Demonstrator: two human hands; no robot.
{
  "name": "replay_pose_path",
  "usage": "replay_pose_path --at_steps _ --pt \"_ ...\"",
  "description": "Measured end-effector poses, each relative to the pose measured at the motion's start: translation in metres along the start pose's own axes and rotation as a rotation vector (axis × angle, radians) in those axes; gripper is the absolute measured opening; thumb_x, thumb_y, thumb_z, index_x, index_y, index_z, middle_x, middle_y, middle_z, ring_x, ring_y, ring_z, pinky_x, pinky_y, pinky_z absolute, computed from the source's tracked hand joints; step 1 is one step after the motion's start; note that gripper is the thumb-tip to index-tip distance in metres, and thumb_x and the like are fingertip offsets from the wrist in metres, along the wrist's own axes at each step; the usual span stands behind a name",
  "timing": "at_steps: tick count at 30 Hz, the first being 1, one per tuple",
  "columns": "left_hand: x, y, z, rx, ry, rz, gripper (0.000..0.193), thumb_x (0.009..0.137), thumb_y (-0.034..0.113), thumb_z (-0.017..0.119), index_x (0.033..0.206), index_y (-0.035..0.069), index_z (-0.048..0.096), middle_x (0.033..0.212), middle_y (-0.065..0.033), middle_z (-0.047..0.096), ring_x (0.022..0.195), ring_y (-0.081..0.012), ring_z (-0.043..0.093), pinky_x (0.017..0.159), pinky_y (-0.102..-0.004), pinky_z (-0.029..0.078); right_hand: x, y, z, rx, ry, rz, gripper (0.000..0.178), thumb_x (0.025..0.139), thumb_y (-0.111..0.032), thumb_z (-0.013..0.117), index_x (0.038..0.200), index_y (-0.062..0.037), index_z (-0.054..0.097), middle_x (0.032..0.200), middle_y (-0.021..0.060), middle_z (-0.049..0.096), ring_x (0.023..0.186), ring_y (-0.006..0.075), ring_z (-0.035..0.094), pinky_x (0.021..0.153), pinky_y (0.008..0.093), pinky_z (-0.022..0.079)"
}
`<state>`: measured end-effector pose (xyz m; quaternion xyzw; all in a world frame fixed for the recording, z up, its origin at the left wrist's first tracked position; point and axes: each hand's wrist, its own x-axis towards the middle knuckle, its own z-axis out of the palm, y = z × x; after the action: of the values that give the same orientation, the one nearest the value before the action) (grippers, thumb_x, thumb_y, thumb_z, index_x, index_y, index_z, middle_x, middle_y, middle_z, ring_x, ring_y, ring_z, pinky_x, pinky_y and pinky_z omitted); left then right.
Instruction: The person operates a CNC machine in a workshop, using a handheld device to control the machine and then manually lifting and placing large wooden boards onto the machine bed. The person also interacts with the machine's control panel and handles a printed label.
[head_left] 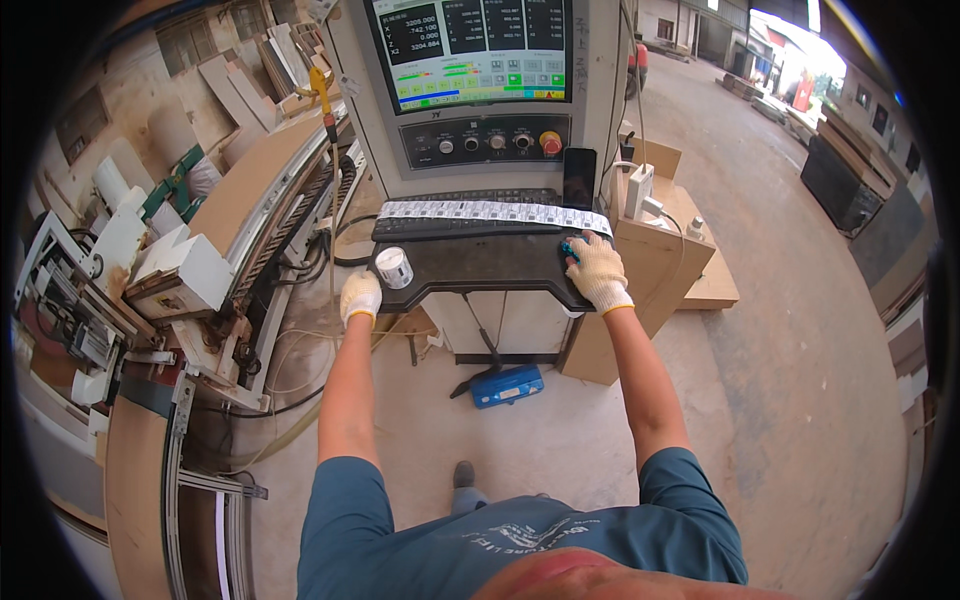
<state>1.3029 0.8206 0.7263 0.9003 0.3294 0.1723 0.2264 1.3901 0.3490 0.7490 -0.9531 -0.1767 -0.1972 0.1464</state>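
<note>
My left hand point(361, 297), in a cream knitted glove, is closed at the left edge of a black console shelf point(475, 262). Beside it on the shelf stands a roll of white labels point(394, 267). At the shelf's right end my right hand point(601, 275), gloved alike, curls over a dark computer mouse point(569, 248) with a teal patch, mostly hidden under the fingers. A long strip of printed labels point(490, 211) lies across a black keyboard point(500, 194). Behind the strip's right end a black phone point(580, 178) stands upright.
Above the keyboard are a lit screen point(470, 50) and a panel with knobs and a red stop button point(550, 143). A power strip point(638, 190) sits on a wooden box point(640, 260) at right. A blue case point(507, 386) lies below. Machine rails point(275, 235) run along the left.
</note>
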Motion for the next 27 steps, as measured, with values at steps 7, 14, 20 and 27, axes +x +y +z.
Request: replay_pose_path --at_steps 7,14,20,27 --pt "0.003 -0.003 0.003 0.007 0.016 0.008 0.052 0.098 0.038 0.042 0.117 0.000 0.072 0.123 -0.0299 0.067 0.118 -0.0470 0.063 0.102 -0.0539 0.049 -0.001 -0.001 0.000 0.002 -0.003 0.013 0.042 0.091 -0.031 0.070 0.131 -0.0210 0.065 0.148 0.0166 0.055 0.127 0.0365 0.059 0.103 0.0504 0.050" --pt "0.002 -0.002 0.004 -0.023 0.006 0.011 0.052 0.097 0.037 0.042 0.117 0.000 0.073 0.121 -0.0302 0.067 0.117 -0.0482 0.063 0.102 -0.0531 0.050 -0.002 -0.004 -0.007 0.013 -0.043 0.045 0.051 0.090 -0.030 0.071 0.139 -0.0216 0.060 0.148 0.0154 0.054 0.129 0.0361 0.058 0.106 0.0478 0.050" --pt "-0.002 -0.001 0.000 -0.046 0.018 0.022 0.051 0.096 0.036 0.042 0.114 0.000 0.074 0.119 -0.0304 0.067 0.116 -0.0483 0.064 0.102 -0.0534 0.050 -0.004 -0.004 -0.008 0.031 -0.014 0.089 0.058 0.086 -0.028 0.073 0.141 -0.0232 0.058 0.148 0.0147 0.055 0.130 0.0350 0.057 0.106 0.0477 0.050" --pt "-0.004 0.006 -0.006 -0.004 0.008 0.020 0.050 0.097 0.035 0.042 0.115 0.001 0.074 0.121 -0.0293 0.067 0.118 -0.0477 0.063 0.103 -0.0532 0.049 -0.004 -0.003 -0.006 0.004 -0.016 0.085 0.049 0.084 -0.030 0.072 0.132 -0.0227 0.067 0.149 0.0120 0.055 0.129 0.0334 0.058 0.106 0.0474 0.050"
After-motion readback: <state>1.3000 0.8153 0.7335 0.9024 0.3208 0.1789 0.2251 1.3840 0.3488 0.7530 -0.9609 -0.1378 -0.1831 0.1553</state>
